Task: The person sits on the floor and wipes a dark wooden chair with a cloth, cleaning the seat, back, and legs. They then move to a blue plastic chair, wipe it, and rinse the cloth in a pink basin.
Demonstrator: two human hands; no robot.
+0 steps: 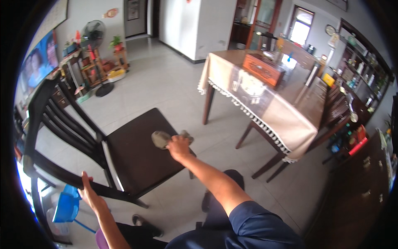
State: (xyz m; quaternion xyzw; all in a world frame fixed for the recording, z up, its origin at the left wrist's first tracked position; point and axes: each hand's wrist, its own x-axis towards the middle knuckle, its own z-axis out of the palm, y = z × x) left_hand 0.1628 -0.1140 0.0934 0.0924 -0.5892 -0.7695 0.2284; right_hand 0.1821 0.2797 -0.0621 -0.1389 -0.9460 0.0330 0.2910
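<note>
A dark wooden chair (136,155) with a slatted backrest (74,133) stands in front of me, its back toward the left. My right hand (179,147) grips a grey-brown cloth (161,139) at the far right edge of the seat. Part of the cloth lies on the seat, and another bunch shows beyond my knuckles. My left hand (90,191) is closed around the near side post of the chair back, thumb on top; its fingers are partly hidden behind the wood.
Below the chair back hangs or stands a blue plastic dustpan-like thing (67,204), near a purple rim (101,239). A table with a fringed cloth (279,115) is at right, a chair tucked under it. A standing fan (93,34) and plants are behind; a dark cabinet (354,190) is at right.
</note>
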